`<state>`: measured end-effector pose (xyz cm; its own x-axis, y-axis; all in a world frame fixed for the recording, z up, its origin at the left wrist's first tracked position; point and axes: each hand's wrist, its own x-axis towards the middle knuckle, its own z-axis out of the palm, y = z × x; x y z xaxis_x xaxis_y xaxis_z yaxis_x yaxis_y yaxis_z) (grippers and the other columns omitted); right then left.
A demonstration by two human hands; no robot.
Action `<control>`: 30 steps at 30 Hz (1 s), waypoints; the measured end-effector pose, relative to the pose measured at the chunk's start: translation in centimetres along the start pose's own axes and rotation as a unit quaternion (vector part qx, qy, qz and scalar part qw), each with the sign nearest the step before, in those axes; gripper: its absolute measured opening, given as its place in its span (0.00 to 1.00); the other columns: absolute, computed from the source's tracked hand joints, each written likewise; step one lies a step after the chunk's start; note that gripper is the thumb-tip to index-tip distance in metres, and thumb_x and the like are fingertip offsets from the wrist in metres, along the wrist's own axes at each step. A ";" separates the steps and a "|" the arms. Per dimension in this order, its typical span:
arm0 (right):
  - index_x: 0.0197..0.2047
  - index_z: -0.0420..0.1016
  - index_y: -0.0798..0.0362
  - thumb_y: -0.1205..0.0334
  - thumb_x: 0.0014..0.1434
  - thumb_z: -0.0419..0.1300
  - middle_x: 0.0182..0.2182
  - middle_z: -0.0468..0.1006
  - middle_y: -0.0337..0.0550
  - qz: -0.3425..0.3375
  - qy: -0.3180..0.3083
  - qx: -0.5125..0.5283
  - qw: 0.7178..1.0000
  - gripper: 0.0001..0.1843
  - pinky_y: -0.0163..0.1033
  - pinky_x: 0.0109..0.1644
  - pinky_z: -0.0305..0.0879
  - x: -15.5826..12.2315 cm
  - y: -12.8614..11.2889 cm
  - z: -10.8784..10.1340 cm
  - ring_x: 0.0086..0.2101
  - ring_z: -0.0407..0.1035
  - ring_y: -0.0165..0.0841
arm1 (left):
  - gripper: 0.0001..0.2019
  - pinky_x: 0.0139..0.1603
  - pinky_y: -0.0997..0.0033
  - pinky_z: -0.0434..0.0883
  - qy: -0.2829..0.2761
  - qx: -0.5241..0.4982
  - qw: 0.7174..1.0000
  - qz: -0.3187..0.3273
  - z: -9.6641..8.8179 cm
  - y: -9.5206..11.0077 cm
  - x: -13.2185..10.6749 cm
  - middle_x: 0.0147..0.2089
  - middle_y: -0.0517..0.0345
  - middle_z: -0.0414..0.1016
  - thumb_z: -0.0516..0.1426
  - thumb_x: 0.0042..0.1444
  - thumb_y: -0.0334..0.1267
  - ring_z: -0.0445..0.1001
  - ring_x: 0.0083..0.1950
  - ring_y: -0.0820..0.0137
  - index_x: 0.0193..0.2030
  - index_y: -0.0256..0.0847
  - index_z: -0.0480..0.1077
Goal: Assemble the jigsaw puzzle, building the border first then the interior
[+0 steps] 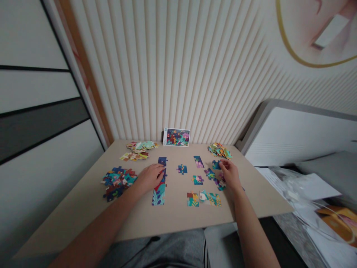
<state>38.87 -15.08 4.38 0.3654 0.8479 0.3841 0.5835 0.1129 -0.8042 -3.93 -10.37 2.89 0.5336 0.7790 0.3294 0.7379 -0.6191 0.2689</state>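
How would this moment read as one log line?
left hand: on joined puzzle strip; right hand: at blue piece, grip unclear; picture card: standing at back

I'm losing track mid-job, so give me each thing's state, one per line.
Left hand: palm down, over puzzle strip
Puzzle strip: joined, flat
Right hand: fingers bent, at blue piece
Blue piece: grip unclear
Picture card: propped upright
Dark pile: heaped
Rear right pile: heaped
Centre piece: separate, flat

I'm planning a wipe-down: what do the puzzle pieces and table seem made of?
Puzzle pieces: probably thin cardboard with a printed finish, given the flat, interlocking shapes and bright pictures. Table: perhaps laminated board, smooth and matte, judging by its even beige surface.
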 end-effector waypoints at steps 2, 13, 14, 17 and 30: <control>0.51 0.79 0.56 0.41 0.59 0.62 0.38 0.82 0.51 -0.011 0.003 0.042 0.999 0.29 0.43 0.39 0.70 0.0 -0.7 0.0 0.35 0.75 0.40 | 0.16 0.64 0.56 0.68 0.007 -0.010 1.000 0.005 0.0 0.0 0.0 0.57 0.45 0.77 0.52 0.66 0.37 0.74 0.59 0.58 0.53 0.40 0.77; 0.50 0.82 0.55 0.43 0.56 0.67 0.43 0.84 0.51 -0.017 0.007 0.094 0.995 0.27 0.47 0.48 0.71 -0.6 -2.4 0.3 0.41 0.77 0.42 | 0.14 0.64 0.57 0.68 0.022 -0.021 0.999 0.017 0.2 -0.2 0.0 0.57 0.46 0.78 0.53 0.65 0.37 0.75 0.58 0.58 0.52 0.41 0.77; 0.50 0.82 0.55 0.43 0.56 0.67 0.43 0.85 0.51 -0.016 0.006 0.092 0.996 0.27 0.47 0.47 0.72 -0.6 -2.4 0.3 0.41 0.77 0.42 | 0.14 0.64 0.57 0.68 0.022 -0.019 0.999 0.017 0.2 -0.2 0.0 0.57 0.46 0.78 0.53 0.65 0.37 0.74 0.59 0.59 0.52 0.41 0.77; 0.50 0.83 0.55 0.44 0.56 0.67 0.43 0.84 0.52 -0.017 -0.005 0.087 0.996 0.26 0.48 0.47 0.72 -0.6 -2.4 0.4 0.41 0.77 0.42 | 0.15 0.64 0.58 0.68 0.017 -0.014 1.000 0.016 0.3 -0.3 0.1 0.57 0.46 0.77 0.53 0.65 0.37 0.74 0.59 0.59 0.53 0.41 0.77; 0.50 0.82 0.54 0.45 0.60 0.62 0.35 0.84 0.45 -0.074 -0.261 0.066 0.960 0.24 0.40 0.39 0.70 2.1 -6.6 7.4 0.34 0.74 0.37 | 0.13 0.63 0.61 0.69 0.014 -0.005 1.000 0.001 -0.8 0.8 -0.1 0.56 0.49 0.78 0.54 0.65 0.36 0.74 0.57 0.61 0.52 0.42 0.77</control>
<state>30.39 -10.22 7.13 -0.1481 0.9575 0.2473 0.4921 0.2883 -0.8214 -3.76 -11.01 3.83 0.5235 0.7746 0.3548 0.7326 -0.6219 0.2768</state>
